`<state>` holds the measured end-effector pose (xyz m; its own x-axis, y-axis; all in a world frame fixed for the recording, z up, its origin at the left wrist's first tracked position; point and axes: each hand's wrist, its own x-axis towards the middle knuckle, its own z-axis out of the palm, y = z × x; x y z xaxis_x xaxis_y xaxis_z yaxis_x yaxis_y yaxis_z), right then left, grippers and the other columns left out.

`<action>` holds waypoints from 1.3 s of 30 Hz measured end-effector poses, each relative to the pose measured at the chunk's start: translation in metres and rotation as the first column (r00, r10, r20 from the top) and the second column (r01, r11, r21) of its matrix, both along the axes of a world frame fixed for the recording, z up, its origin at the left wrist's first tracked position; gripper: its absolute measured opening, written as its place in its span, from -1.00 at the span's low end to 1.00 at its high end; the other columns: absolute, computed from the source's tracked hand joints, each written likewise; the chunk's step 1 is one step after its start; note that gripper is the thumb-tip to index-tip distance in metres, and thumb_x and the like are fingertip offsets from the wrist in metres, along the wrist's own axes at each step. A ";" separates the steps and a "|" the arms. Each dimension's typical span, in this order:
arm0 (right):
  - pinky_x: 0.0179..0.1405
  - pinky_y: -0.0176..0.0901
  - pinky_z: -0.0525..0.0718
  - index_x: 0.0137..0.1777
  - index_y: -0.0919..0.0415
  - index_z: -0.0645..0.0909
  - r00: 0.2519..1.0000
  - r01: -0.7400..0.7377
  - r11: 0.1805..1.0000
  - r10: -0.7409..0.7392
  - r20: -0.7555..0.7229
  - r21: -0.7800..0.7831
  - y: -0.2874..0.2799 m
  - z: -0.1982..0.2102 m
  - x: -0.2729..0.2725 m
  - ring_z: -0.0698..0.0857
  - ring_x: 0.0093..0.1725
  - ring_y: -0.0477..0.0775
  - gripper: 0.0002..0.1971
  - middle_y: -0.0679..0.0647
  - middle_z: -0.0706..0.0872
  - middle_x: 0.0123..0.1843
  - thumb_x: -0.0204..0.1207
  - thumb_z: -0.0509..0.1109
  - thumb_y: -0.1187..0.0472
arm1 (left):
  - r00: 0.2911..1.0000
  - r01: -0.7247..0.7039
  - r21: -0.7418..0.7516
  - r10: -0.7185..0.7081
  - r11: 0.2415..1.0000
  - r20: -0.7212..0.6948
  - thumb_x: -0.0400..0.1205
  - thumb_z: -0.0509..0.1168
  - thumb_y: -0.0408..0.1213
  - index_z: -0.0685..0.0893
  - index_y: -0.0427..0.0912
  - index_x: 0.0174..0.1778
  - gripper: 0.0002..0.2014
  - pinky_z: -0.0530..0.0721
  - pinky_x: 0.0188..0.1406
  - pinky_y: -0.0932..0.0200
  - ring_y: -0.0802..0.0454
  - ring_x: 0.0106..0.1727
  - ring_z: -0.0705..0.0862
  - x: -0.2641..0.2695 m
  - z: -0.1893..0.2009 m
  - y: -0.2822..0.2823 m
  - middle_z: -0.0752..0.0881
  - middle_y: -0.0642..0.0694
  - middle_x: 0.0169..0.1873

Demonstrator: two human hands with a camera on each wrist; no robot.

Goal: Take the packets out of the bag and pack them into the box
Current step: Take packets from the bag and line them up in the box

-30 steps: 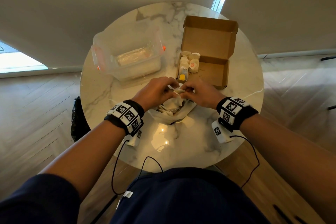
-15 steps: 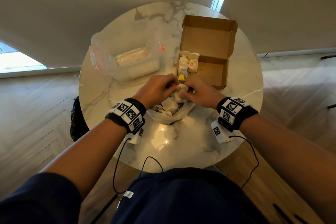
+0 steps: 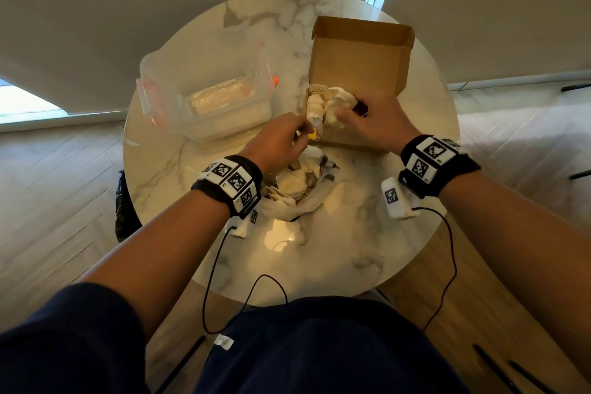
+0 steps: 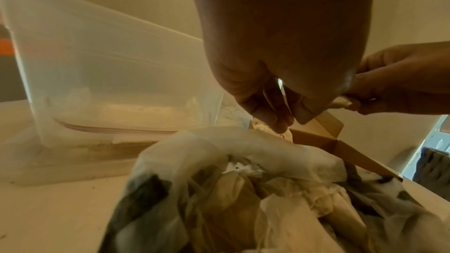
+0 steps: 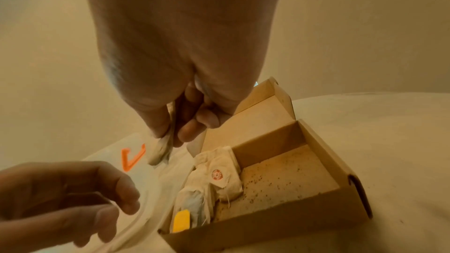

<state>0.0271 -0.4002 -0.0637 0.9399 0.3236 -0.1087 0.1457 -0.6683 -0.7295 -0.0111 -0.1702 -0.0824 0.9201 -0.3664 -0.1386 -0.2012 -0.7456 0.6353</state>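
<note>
An open cardboard box (image 3: 377,61) stands on the round marble table, with several tea packets (image 3: 315,102) lined along its left side. My right hand (image 3: 343,112) hovers over them and pinches one pale packet (image 5: 159,150) between thumb and fingers. The left hand (image 3: 300,134) hangs by the box's near left corner, fingers loosely curled with nothing in them, just above the open white bag (image 3: 307,201). More packets (image 3: 292,181) lie loose inside the bag. In the right wrist view the box (image 5: 268,224) holds packets (image 5: 219,176), one with a yellow tag (image 5: 181,220).
A clear plastic container (image 3: 208,99) with orange clips stands left of the box, close to my left hand. The table (image 3: 335,249) drops away near my body, and wrist cables hang over that edge. A wall stands behind the table.
Both hands have left the bag's mouth. The right hand carried a packet up and forward over the box. The left hand moved forward to the box's near left corner.
</note>
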 end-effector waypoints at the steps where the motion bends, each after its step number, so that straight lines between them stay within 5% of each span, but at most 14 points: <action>1: -0.22 -0.23 0.48 0.11 0.11 0.71 1.000 0.026 1.000 -0.026 0.005 -0.011 -0.002 -0.002 0.007 0.59 -0.19 -0.10 -0.75 -0.04 0.70 -0.15 0.65 0.39 -0.05 | 1.000 0.008 0.008 -0.008 1.000 0.002 0.71 0.29 -0.21 0.68 -0.08 0.17 -0.84 0.57 -0.10 0.32 0.12 -0.06 0.62 0.003 -0.002 -0.003 0.66 0.03 0.02; 4: -0.23 -0.24 0.47 0.11 0.10 0.70 0.999 0.044 0.996 -0.046 -0.026 -0.076 -0.005 -0.011 0.024 0.59 -0.19 -0.09 -0.74 -0.02 0.69 -0.14 0.65 0.38 -0.08 | 1.000 0.030 0.045 -0.029 0.999 -0.010 0.71 0.29 -0.21 0.70 -0.09 0.17 -0.83 0.41 -0.16 0.43 0.14 -0.06 0.56 0.013 -0.009 -0.011 0.62 0.02 0.01; 8: -0.25 -0.30 0.42 0.09 0.04 0.69 0.992 -0.058 0.984 0.038 -0.121 -0.166 -0.002 -0.028 0.035 0.62 -0.14 -0.07 -0.83 -0.06 0.69 -0.10 0.65 0.40 -0.01 | 0.995 0.061 0.078 -0.054 0.995 -0.088 0.71 0.28 -0.21 0.72 -0.08 0.23 -0.78 0.51 0.05 0.22 0.04 0.03 0.59 0.021 -0.022 -0.015 0.62 -0.09 0.10; 11: -0.11 -0.18 0.56 0.10 0.09 0.69 0.988 -0.099 0.981 0.076 -0.136 -0.169 0.003 -0.044 0.040 0.70 -0.04 0.05 -0.85 0.01 0.74 -0.01 0.62 0.44 0.07 | 0.990 0.080 0.097 -0.068 0.992 -0.123 0.71 0.27 -0.20 0.71 -0.08 0.26 -0.76 0.48 0.06 0.23 0.05 0.05 0.59 0.024 -0.029 -0.015 0.61 -0.08 0.10; 15: -0.10 0.01 0.73 0.15 0.04 0.51 0.983 0.031 0.982 -0.064 -0.172 -0.187 0.011 -0.061 0.047 0.68 -0.05 0.08 -0.72 0.07 0.70 0.05 0.54 0.52 0.12 | 0.987 0.096 0.099 -0.082 0.991 -0.137 0.72 0.26 -0.19 0.73 -0.09 0.25 -0.76 0.47 0.03 0.25 0.09 0.03 0.58 0.028 -0.035 -0.014 0.59 0.00 0.06; 20: -0.29 -0.25 0.57 -0.05 0.15 0.49 0.986 0.133 0.988 -0.140 -0.096 -0.081 0.015 -0.073 0.048 0.56 -0.22 -0.06 -0.71 0.01 0.64 -0.11 0.47 0.59 0.16 | 0.984 0.100 0.091 -0.085 0.991 -0.155 0.72 0.26 -0.20 0.75 -0.10 0.24 -0.75 0.57 0.07 0.19 0.07 0.04 0.61 0.032 -0.038 -0.012 0.64 -0.05 0.12; 25: -0.14 -0.50 0.49 0.08 0.17 0.62 0.998 0.046 0.990 -0.053 -0.046 -0.131 0.014 -0.083 0.048 0.61 0.01 -0.01 -0.76 0.07 0.61 0.19 0.51 0.55 0.13 | 0.985 0.111 0.083 -0.098 0.990 -0.145 0.72 0.25 -0.21 0.76 -0.09 0.24 -0.75 0.57 0.05 0.21 0.09 0.03 0.60 0.032 -0.039 -0.012 0.64 -0.04 0.11; 30: 0.14 -0.18 0.66 0.13 0.16 0.64 0.999 0.032 0.992 -0.035 -0.017 -0.120 0.013 -0.080 0.044 0.60 0.07 0.03 -0.75 0.13 0.55 0.23 0.51 0.55 0.14 | 0.982 0.109 0.080 -0.095 0.991 -0.160 0.72 0.25 -0.20 0.75 -0.09 0.24 -0.75 0.58 0.04 0.20 0.08 0.02 0.61 0.032 -0.039 -0.012 0.64 -0.04 0.09; 39: -0.05 -0.32 0.62 0.02 0.08 0.66 0.999 0.027 0.994 -0.024 0.035 -0.102 0.007 -0.053 0.035 0.58 -0.07 -0.06 -0.89 0.04 0.56 0.09 0.54 0.49 0.16 | 0.995 0.091 0.025 -0.090 0.996 -0.044 0.71 0.26 -0.24 0.71 -0.09 0.16 -0.83 0.51 -0.05 0.25 0.14 -0.07 0.56 0.014 -0.020 0.004 0.59 0.03 -0.04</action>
<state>0.0617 -0.3936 -0.1168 0.9514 0.2884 -0.1081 0.1512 -0.7433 -0.6517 0.0028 -0.1665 -0.1028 0.8763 -0.4435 -0.1881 -0.2417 -0.7425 0.6247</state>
